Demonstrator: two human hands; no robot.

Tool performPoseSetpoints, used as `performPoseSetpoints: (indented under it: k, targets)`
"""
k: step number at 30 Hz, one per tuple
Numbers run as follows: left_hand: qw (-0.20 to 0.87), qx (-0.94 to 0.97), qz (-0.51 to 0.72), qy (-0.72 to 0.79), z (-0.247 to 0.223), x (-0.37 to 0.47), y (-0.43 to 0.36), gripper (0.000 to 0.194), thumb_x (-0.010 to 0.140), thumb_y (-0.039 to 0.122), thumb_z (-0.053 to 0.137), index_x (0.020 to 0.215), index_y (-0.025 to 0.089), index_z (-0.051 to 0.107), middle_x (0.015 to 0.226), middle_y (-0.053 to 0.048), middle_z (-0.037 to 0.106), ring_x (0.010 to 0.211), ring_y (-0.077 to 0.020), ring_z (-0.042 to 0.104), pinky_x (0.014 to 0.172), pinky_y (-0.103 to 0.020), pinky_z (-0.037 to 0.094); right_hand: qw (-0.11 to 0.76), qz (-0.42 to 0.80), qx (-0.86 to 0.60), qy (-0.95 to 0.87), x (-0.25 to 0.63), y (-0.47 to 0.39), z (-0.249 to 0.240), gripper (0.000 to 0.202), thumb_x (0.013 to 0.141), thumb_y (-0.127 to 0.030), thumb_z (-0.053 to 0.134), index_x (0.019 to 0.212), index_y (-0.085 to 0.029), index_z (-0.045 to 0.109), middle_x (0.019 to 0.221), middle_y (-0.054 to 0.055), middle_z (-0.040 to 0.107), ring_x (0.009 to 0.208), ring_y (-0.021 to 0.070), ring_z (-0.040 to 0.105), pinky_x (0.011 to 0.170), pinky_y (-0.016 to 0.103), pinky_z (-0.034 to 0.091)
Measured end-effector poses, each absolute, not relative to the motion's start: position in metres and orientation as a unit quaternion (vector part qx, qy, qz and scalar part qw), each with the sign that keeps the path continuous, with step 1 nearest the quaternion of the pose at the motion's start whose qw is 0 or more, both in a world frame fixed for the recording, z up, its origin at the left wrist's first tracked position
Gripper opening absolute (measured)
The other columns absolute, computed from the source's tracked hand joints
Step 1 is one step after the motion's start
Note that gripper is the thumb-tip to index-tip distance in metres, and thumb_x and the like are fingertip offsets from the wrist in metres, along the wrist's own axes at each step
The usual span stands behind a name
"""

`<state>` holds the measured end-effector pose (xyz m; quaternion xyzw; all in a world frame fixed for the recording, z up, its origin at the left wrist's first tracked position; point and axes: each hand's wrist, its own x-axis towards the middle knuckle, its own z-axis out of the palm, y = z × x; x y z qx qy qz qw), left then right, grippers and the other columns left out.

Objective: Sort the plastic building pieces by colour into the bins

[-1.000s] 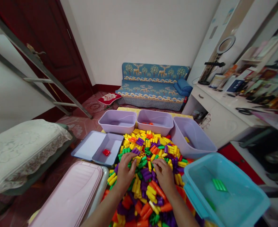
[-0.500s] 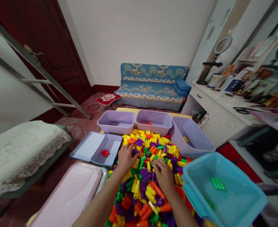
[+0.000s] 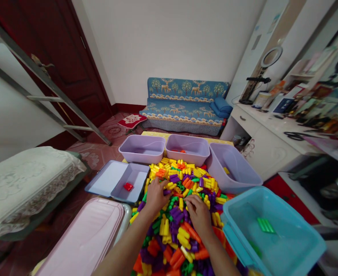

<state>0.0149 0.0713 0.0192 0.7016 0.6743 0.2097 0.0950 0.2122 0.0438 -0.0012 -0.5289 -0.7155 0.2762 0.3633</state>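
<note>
A heap of plastic building pieces (image 3: 183, 239) in yellow, purple, green, orange and red covers the table in front of me. My left hand (image 3: 156, 197) reaches over its left part, fingers stretched forward and thumb apart, close to an orange piece (image 3: 160, 173). Its fingertips touch the pile, and no piece shows in its grasp. To the right, my right hand (image 3: 199, 212) rests low over the pieces with loosely bent fingers. A gap shows between its thumb and fingers, beside an upright yellow piece (image 3: 181, 204).
Lilac bins (image 3: 141, 156) line the far side, the middle one with orange pieces. A turquoise tub (image 3: 289, 234) at right holds green pieces. At left lie an open blue-grey box (image 3: 133, 168) with a red piece (image 3: 128, 186) and a pink lid (image 3: 82, 237). A blue sofa (image 3: 183, 105) stands behind.
My left hand has shifted slightly right and forward over the heap, its fingers spread over other pieces. The right hand has hardly moved.
</note>
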Motion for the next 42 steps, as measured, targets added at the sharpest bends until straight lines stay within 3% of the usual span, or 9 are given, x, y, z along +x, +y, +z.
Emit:
performPoseSetpoints:
  k: [7, 12, 17, 21, 23, 27, 31, 37, 42]
  targets:
    - [0.187, 0.699, 0.351, 0.594, 0.016, 0.011, 0.055, 0.026, 0.088, 0.032, 0.056, 0.111, 0.021, 0.062, 0.109, -0.006, 0.067, 0.104, -0.0227, 0.06, 0.091, -0.033, 0.045, 0.359, 0.264, -0.537, -0.716, 0.211, 0.046, -0.006, 0.024, 0.09, -0.021, 0.043, 0.088, -0.02, 0.067, 0.095, 0.007, 0.066, 0.092, 0.0211, 0.062, 0.084, 0.033, 0.047]
    - [0.21, 0.679, 0.322, 0.625, 0.023, 0.014, 0.045, 0.028, 0.091, 0.044, 0.05, 0.105, 0.023, 0.062, 0.098, -0.003, 0.071, 0.094, -0.0216, 0.065, 0.078, -0.028, 0.045, 0.362, 0.265, -0.532, -0.718, 0.212, 0.046, -0.005, 0.023, 0.09, -0.021, 0.044, 0.088, -0.02, 0.067, 0.094, 0.007, 0.067, 0.092, 0.0209, 0.061, 0.085, 0.033, 0.047]
    - [0.219, 0.649, 0.297, 0.666, 0.029, 0.017, 0.047, 0.036, 0.093, 0.049, 0.044, 0.112, 0.022, 0.059, 0.084, -0.003, 0.071, 0.079, -0.02, 0.066, 0.066, -0.025, 0.042, 0.369, 0.271, -0.525, -0.718, 0.212, 0.044, -0.003, 0.024, 0.091, -0.021, 0.044, 0.088, -0.02, 0.067, 0.094, 0.007, 0.066, 0.092, 0.0204, 0.061, 0.085, 0.033, 0.047]
    - [0.22, 0.661, 0.297, 0.653, 0.032, 0.02, 0.051, 0.047, 0.098, 0.045, 0.03, 0.075, 0.019, 0.062, 0.067, -0.003, 0.063, 0.068, -0.0181, 0.061, 0.063, -0.026, 0.04, 0.368, 0.274, -0.528, -0.715, 0.213, 0.044, -0.004, 0.024, 0.092, -0.021, 0.043, 0.089, -0.02, 0.067, 0.094, 0.007, 0.066, 0.092, 0.0203, 0.061, 0.085, 0.033, 0.047]
    - [0.202, 0.68, 0.329, 0.624, 0.033, 0.022, 0.052, 0.044, 0.098, 0.04, 0.033, 0.071, 0.019, 0.061, 0.075, -0.005, 0.064, 0.077, -0.0189, 0.062, 0.072, -0.028, 0.044, 0.367, 0.273, -0.528, -0.716, 0.213, 0.044, -0.005, 0.023, 0.092, -0.021, 0.044, 0.089, -0.02, 0.067, 0.094, 0.007, 0.066, 0.092, 0.0203, 0.061, 0.086, 0.033, 0.047]
    - [0.175, 0.703, 0.399, 0.563, 0.031, 0.024, 0.059, 0.013, 0.086, 0.022, 0.053, 0.092, 0.02, 0.064, 0.103, -0.006, 0.063, 0.103, -0.0204, 0.058, 0.093, -0.034, 0.044, 0.364, 0.275, -0.527, -0.717, 0.213, 0.044, -0.005, 0.024, 0.092, -0.021, 0.043, 0.088, -0.02, 0.067, 0.094, 0.007, 0.066, 0.092, 0.0202, 0.062, 0.086, 0.034, 0.047]
    - [0.157, 0.705, 0.384, 0.576, 0.022, 0.025, 0.072, 0.035, 0.077, 0.012, 0.058, 0.111, 0.021, 0.061, 0.117, -0.007, 0.06, 0.113, -0.0223, 0.055, 0.101, -0.039, 0.043, 0.362, 0.279, -0.526, -0.717, 0.212, 0.044, -0.002, 0.026, 0.093, -0.023, 0.041, 0.088, -0.02, 0.067, 0.094, 0.007, 0.066, 0.093, 0.02, 0.062, 0.086, 0.034, 0.048]
    - [0.143, 0.716, 0.29, 0.619, 0.022, 0.026, 0.086, 0.048, 0.076, 0.014, 0.059, 0.124, 0.018, 0.055, 0.116, -0.01, 0.06, 0.108, -0.0249, 0.058, 0.095, -0.04, 0.047, 0.355, 0.289, -0.525, -0.717, 0.216, 0.04, -0.005, 0.024, 0.092, -0.023, 0.043, 0.092, -0.021, 0.067, 0.099, 0.007, 0.067, 0.096, 0.0198, 0.062, 0.088, 0.033, 0.049]
    - [0.16, 0.731, 0.236, 0.62, 0.034, 0.026, 0.088, 0.034, 0.072, 0.011, 0.061, 0.104, 0.021, 0.068, 0.096, -0.006, 0.062, 0.091, -0.0223, 0.061, 0.083, -0.035, 0.05, 0.34, 0.296, -0.537, -0.713, 0.224, 0.032, -0.008, 0.023, 0.092, -0.025, 0.045, 0.094, -0.024, 0.068, 0.103, 0.006, 0.067, 0.1, 0.019, 0.063, 0.089, 0.031, 0.05]
